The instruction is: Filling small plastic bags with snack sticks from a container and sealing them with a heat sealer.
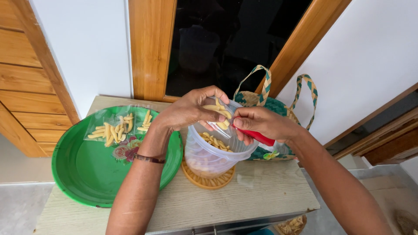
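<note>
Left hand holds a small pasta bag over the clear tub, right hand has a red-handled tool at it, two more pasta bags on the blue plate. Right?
Not quite: the plate is green, not blue, as the head view shows. The rest holds: left hand, bag, tub, right hand, tool, two bags.

Clear pasta packet (219,114) tilted over clear tub (212,156); red tool (257,136) alongside.

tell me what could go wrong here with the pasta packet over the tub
1. The left hand holds the small pasta packet above the clear tub; if it tilts off-centre, pieces could fall onto the table.
2. The right hand works a red-handled tool close to the left fingers, so a slip might nick them.
3. The tub sits on a small woven mat near the table's front edge; a push might tip it.
</note>
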